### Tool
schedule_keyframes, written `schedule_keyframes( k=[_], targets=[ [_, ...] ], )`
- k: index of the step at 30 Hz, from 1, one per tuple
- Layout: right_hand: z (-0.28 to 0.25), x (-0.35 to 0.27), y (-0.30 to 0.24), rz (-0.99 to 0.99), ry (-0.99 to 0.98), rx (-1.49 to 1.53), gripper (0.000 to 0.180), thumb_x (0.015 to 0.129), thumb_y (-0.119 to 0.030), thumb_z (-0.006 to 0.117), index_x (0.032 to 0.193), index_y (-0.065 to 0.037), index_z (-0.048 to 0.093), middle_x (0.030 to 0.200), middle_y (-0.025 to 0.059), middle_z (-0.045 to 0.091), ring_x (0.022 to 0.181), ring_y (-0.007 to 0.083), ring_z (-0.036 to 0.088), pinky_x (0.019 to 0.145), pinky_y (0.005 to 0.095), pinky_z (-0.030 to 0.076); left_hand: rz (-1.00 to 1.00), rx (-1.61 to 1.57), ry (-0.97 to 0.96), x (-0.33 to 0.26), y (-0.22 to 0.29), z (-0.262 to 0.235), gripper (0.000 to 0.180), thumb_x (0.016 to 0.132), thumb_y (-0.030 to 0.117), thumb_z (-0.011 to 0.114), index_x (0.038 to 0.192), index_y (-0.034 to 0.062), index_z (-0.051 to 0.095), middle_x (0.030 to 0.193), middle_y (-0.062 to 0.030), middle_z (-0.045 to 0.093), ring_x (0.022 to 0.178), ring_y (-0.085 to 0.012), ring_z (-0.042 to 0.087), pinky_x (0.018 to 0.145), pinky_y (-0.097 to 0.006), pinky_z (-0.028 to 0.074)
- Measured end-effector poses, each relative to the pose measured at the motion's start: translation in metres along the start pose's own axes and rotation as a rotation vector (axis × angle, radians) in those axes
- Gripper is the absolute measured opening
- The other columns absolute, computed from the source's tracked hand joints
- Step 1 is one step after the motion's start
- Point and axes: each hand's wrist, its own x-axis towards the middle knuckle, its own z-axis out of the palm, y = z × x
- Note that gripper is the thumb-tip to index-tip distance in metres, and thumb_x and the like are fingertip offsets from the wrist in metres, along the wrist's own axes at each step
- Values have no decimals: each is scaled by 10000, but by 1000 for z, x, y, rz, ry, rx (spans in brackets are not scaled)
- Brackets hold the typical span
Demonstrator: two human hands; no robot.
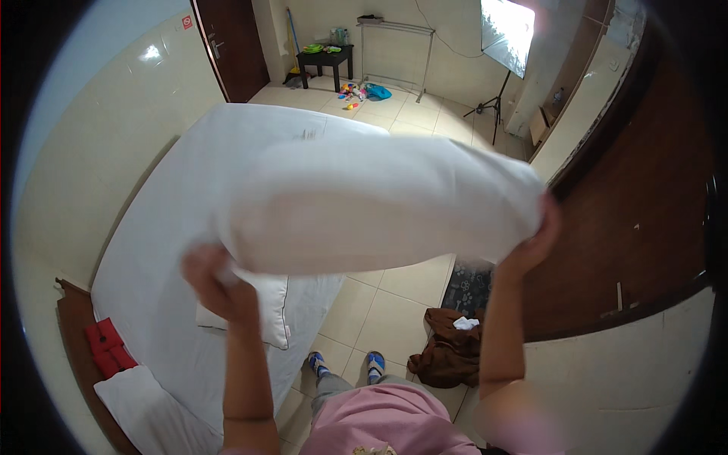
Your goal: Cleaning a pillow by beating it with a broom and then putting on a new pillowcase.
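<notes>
A white pillowcase (379, 197), blurred by motion, is stretched out in the air in front of me. At its left end my left hand (216, 280) is closed on a corner, above the bed. My right hand (535, 235) grips the opposite end, with the fingers partly behind the cloth. Under my left forearm, a white pillow with dark piping (274, 311) lies on the bed (159, 250), which has a white sheet. Part of that pillow is hidden by my arm and the cloth.
Another white pillow (152, 409) and a red folded item (108, 347) lie by the wooden headboard (83, 341). Brown fabric (447, 353) is heaped on the floor at my right. Farther off stand a black table (327, 59), a metal rack (394, 30) and a lamp (506, 34).
</notes>
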Motion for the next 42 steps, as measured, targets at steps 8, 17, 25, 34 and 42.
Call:
schedule_keyframes(
  k=[8, 17, 25, 34, 42],
  targets=[
    [-147, -338, 119, 710, -2096, -474, 242, 702, -162, 579, 899, -62, 676, 965, 144, 645, 889, 320, 610, 813, 397, 467, -718, -20, -2197, -360, 3, -133, 592, 685, 488, 544, 1033, 16, 630, 1069, -179, 611, 996, -330, 583, 873, -386, 446],
    [-67, -224, 81, 885, -1054, -541, 273, 701, 0, 587, 964, -62, 626, 1011, 171, 609, 905, 295, 594, 797, 354, 457, -964, 32, -1532, -309, -11, -66, 333, 684, 357, 693, 794, 51, 627, 800, -181, 632, 750, -349, 608, 659, -413, 476],
    [25, -183, -36, 460, -1217, 308, 330, 702, -39, 618, 1029, -72, 591, 1071, 167, 576, 1045, 323, 523, 885, 398, 401, -1416, -825, -739, -159, 56, 8, 287, 775, 274, 720, 711, 78, 521, 610, 66, 442, 572, -26, 378, 497, -186, 299],
    [40, -164, -44, 474, -981, 268, 101, 821, -70, 558, 900, -14, 584, 715, 161, 589, 648, 311, 593, 591, 346, 466, -1181, -803, -1302, -97, 50, -18, 300, 778, 139, 686, 997, 70, 492, 712, 22, 506, 663, -60, 471, 604, -218, 399],
    [55, -135, -83, 272, -1268, 480, 111, 783, -109, 643, 823, -37, 569, 705, 107, 587, 630, 262, 586, 569, 323, 456, -821, -543, -1339, -60, 65, -8, 429, 768, 136, 660, 1150, 39, 489, 814, -60, 589, 721, -161, 543, 705, -281, 454]
  ],
)
